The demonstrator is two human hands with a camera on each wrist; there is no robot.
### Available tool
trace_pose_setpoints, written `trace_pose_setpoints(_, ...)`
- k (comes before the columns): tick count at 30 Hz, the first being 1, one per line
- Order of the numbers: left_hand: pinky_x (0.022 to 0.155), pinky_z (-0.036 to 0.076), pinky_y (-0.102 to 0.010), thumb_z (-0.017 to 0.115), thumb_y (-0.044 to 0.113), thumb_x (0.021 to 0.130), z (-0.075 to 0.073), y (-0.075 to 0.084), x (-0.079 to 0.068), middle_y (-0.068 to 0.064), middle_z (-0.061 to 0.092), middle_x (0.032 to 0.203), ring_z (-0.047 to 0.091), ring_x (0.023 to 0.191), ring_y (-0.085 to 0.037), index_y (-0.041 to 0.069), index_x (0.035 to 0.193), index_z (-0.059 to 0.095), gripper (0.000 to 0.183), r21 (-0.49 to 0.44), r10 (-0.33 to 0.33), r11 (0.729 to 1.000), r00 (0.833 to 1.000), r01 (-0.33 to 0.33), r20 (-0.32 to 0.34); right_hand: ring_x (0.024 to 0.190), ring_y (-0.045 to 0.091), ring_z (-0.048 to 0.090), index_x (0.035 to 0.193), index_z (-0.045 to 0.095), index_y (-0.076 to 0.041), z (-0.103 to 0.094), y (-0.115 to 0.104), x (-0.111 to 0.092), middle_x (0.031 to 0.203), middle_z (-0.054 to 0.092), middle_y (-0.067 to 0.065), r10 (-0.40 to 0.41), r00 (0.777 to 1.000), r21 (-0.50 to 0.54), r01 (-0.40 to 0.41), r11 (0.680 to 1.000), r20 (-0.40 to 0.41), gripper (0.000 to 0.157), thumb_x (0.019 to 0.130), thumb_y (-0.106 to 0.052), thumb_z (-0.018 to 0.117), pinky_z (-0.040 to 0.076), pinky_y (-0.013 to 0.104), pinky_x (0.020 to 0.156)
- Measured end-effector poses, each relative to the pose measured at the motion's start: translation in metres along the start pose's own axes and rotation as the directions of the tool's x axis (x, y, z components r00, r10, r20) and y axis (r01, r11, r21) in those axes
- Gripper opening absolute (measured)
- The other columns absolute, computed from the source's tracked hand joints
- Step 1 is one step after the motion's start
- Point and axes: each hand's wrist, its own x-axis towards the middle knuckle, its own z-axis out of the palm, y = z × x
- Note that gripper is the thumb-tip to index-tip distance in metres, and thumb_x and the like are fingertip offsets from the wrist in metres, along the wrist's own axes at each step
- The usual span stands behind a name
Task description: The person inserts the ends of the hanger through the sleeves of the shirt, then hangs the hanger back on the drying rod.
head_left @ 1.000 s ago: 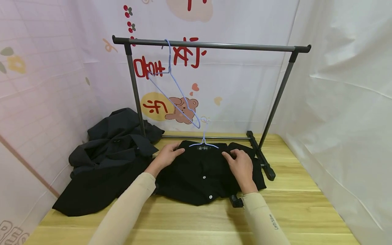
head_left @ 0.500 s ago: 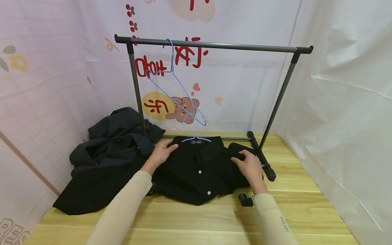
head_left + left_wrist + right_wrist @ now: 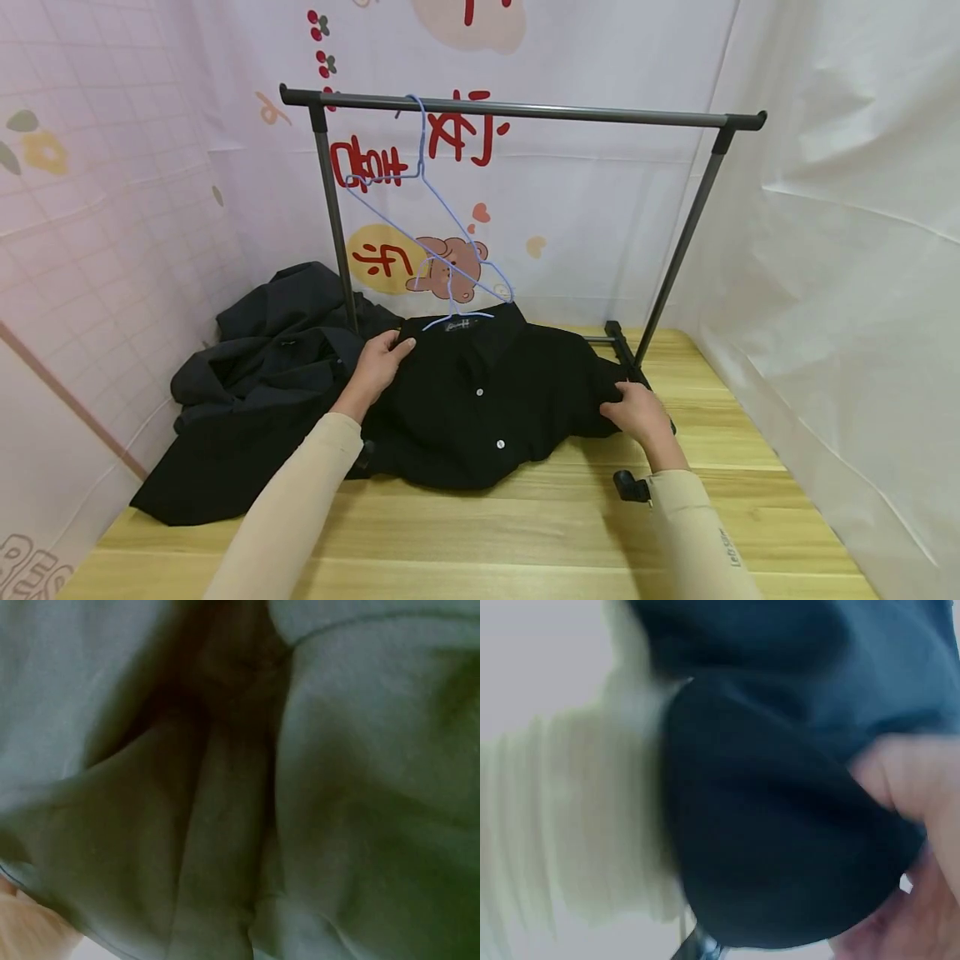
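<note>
- Two hands have moved farther apart within the last half second: the left hand point(image 3: 381, 362) slid left of centre, the right hand point(image 3: 637, 410) swung toward the right side of the frame.
- Black button-up shirt point(image 3: 442, 400): lying at the centre of the frame on the wooden table point(image 3: 555, 533), its front now drawn wider and its white buttons point(image 3: 500, 444) higher than before.
- Collar point(image 3: 501, 333): raised too, covering most of the rack's low crossbar point(image 3: 598, 339).
- Light-blue hanger point(image 3: 450, 292): it has shifted up and left with the collar, its shoulders at the neckline and its hook free above; I judge the cloth is being spread over it.
- Left fingers: thumb over the shirt's left shoulder edge, apparently pinching it; the other fingertips are mostly hidden.
- Right fingers: thumb and fingers pinching dark cloth at the shirt's right side; the right wrist view is blurred.
- Second hanger point(image 3: 422, 154): upper left of centre, unclothed on the rail point(image 3: 570, 111).
</note>
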Motion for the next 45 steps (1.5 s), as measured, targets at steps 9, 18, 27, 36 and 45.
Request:
trace_pose_setpoints(9,0.071,0.046,-0.033,0.055,0.034,0.103,-0.013,-0.004,0.003,-0.008,0.057,0.089,0.055,0.078,-0.023,0.003,0.103,0.059,0.031,-0.069,-0.059,0.996,0.997,0.056,-0.041,0.082,0.049,0.062,0.109,0.072,-0.003,-0.023,0.025,-0.001,0.106,0.066,0.028,0.164,0.849,0.050,-0.161,0.986,-0.502,0.039,0.083,-0.001,0.042,0.046,0.052,0.052)
trace_pose_setpoints(18,0.070,0.046,-0.033,0.054,0.035,0.103,-0.014,-0.008,0.004,-0.008,0.057,0.089,0.055,0.077,-0.021,0.003,0.103,0.058,0.033,-0.084,-0.080,0.994,0.996,0.075,-0.046,0.094,0.041,0.062,0.100,0.075,-0.002,-0.069,0.032,-0.007,0.099,0.070,0.019,0.205,0.313,0.243,0.088,0.966,-0.928,0.035,0.093,0.001,0.040,0.045,0.055,0.077)
trace_pose_setpoints(27,0.067,0.046,-0.031,0.054,0.034,0.103,-0.012,-0.010,0.005,-0.007,0.057,0.087,0.055,0.074,-0.018,0.002,0.103,0.058,0.032,-0.110,-0.061,0.993,0.996,0.053,-0.070,0.089,0.004,0.057,0.111,0.070,-0.018,-0.094,0.008,-0.016,0.101,0.063,-0.012,0.405,0.167,0.436,0.428,0.792,-0.899,0.028,0.104,-0.012,0.043,0.039,0.020,0.078)
trace_pose_setpoints(36,0.070,0.046,-0.032,0.054,0.034,0.104,-0.010,-0.013,0.006,-0.005,0.058,0.089,0.055,0.077,-0.020,0.004,0.105,0.059,0.031,-0.082,-0.041,0.996,0.998,0.037,-0.039,0.091,0.026,0.060,0.123,0.070,-0.009,-0.077,0.003,-0.013,0.122,0.067,0.008,0.300,0.508,0.431,0.160,0.888,-0.807,0.043,0.093,-0.004,0.038,0.042,0.028,0.078)
trace_pose_setpoints(45,0.074,0.045,-0.034,0.054,0.029,0.104,-0.001,-0.010,0.002,-0.009,0.059,0.095,0.055,0.083,-0.024,0.003,0.110,0.061,0.027,-0.050,-0.005,0.999,0.999,0.008,0.053,0.058,0.031,0.049,0.124,0.067,0.000,-0.030,-0.015,-0.002,0.123,0.065,0.021,-0.115,0.743,0.113,0.249,0.962,-0.659,0.037,0.094,0.000,0.046,0.040,0.041,0.062)
